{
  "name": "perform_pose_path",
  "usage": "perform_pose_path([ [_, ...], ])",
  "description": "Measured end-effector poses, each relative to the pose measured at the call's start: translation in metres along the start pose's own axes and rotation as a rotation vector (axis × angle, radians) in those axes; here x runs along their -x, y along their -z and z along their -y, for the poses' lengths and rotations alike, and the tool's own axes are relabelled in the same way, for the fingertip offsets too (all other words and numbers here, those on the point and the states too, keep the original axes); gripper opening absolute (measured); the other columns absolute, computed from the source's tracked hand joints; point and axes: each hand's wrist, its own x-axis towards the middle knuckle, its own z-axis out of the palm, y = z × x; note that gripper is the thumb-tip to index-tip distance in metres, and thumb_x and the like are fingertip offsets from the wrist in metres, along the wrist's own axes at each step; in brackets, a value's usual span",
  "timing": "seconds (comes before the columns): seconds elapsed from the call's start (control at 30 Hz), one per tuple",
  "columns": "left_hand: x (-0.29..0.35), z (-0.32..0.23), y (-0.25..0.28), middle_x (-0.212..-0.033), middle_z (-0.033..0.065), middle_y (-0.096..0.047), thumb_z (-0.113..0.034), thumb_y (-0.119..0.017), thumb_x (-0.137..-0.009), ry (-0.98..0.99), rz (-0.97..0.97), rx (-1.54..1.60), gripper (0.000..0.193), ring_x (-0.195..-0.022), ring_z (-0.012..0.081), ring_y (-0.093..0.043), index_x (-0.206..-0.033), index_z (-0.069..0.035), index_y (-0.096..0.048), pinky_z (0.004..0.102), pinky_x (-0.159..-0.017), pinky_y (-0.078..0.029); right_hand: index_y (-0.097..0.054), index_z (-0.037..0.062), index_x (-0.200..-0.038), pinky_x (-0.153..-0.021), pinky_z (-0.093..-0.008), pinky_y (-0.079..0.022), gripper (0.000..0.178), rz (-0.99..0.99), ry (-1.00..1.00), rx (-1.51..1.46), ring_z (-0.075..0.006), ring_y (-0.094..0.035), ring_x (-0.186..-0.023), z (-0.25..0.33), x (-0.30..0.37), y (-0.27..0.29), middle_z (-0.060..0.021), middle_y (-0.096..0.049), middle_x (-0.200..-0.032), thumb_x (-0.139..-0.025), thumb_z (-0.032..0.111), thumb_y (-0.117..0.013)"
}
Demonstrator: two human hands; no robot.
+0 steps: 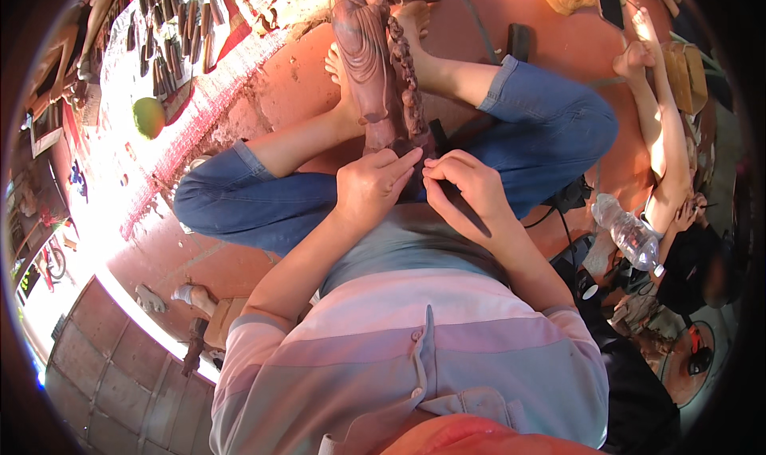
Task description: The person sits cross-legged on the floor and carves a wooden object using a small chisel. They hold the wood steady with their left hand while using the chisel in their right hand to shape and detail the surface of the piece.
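A carved reddish-brown statue (363,52) with draped folds and a beaded-looking strand lies lengthwise between my crossed legs, its base toward my belly. My left hand (373,185) is closed against the base, with its forefinger stretched over the edge. Close beside it, my right hand (471,185) is closed in a pinch at the same end of the statue. A dark narrow shape shows below the right palm; whether it is a tool, a sheet or a shadow I cannot tell. What the right fingertips pinch is hidden.
Many carving tools (185,28) lie on a pale sheet at the far left, near a green round fruit (148,118). A plastic bottle (626,232) lies at the right, near another person's leg (669,152). A dark block (519,40) stands beyond my right knee.
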Motion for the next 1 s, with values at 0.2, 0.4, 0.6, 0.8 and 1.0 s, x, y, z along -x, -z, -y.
perform_pose_path([
  [0.2,-0.002,0.001,-0.005,-0.066,0.0064,-0.055,-0.009,-0.072,-0.075,0.067,-0.012,-0.027,0.034,-0.055,0.0219,-0.056,-0.109,-0.016,-0.072,0.0319,-0.052,-0.046,-0.061,-0.0012,-0.09,-0.069,-0.0344,-0.052,0.017,-0.068,0.071,0.044,-0.032,-0.064,-0.08,-0.011,0.004,-0.009,-0.0156,-0.063,-0.089,-0.074,-0.004,-0.068],
  [0.4,-0.016,0.0,0.007,-0.064,0.0053,-0.055,-0.011,-0.072,-0.077,0.049,-0.023,-0.048,0.033,-0.055,0.021,-0.056,-0.109,-0.017,-0.072,0.0316,-0.05,-0.046,-0.062,-0.0014,-0.087,-0.071,-0.0342,-0.053,0.015,-0.055,0.0,-0.014,-0.0319,-0.065,-0.081,-0.005,-0.006,-0.003,-0.0161,-0.063,-0.089,-0.074,-0.004,-0.068],
  [0.6,0.003,-0.003,0.006,-0.063,0.007,-0.053,-0.01,-0.073,-0.074,0.04,0.02,-0.012,0.032,-0.053,0.0221,-0.054,-0.106,-0.015,-0.073,0.0323,-0.049,-0.045,-0.063,-0.0009,-0.086,-0.069,-0.032,-0.054,0.015,-0.01,0.067,0.033,-0.0305,-0.067,-0.079,0.0,-0.002,-0.003,-0.016,-0.065,-0.091,-0.073,-0.004,-0.07],
  [0.8,0.005,0.002,0.002,-0.063,0.0067,-0.052,-0.009,-0.072,-0.075,0.053,-0.003,0.004,0.033,-0.054,0.0218,-0.054,-0.107,-0.013,-0.072,0.0326,-0.05,-0.045,-0.064,-0.0006,-0.089,-0.069,-0.0321,-0.054,0.017,-0.083,0.105,0.042,-0.0298,-0.067,-0.081,-0.01,0.004,-0.015,-0.0159,-0.066,-0.092,-0.073,-0.004,-0.07],
  [1.0,-0.014,0.005,0.006,-0.063,0.0052,-0.054,-0.009,-0.072,-0.075,0.028,-0.039,-0.011,0.032,-0.055,0.0216,-0.056,-0.107,-0.014,-0.072,0.0321,-0.05,-0.046,-0.065,-0.0017,-0.087,-0.069,-0.0318,-0.054,0.014,-0.119,0.072,-0.012,-0.0289,-0.067,-0.079,-0.007,-0.017,-0.006,-0.0167,-0.066,-0.089,-0.074,-0.003,-0.069],
])
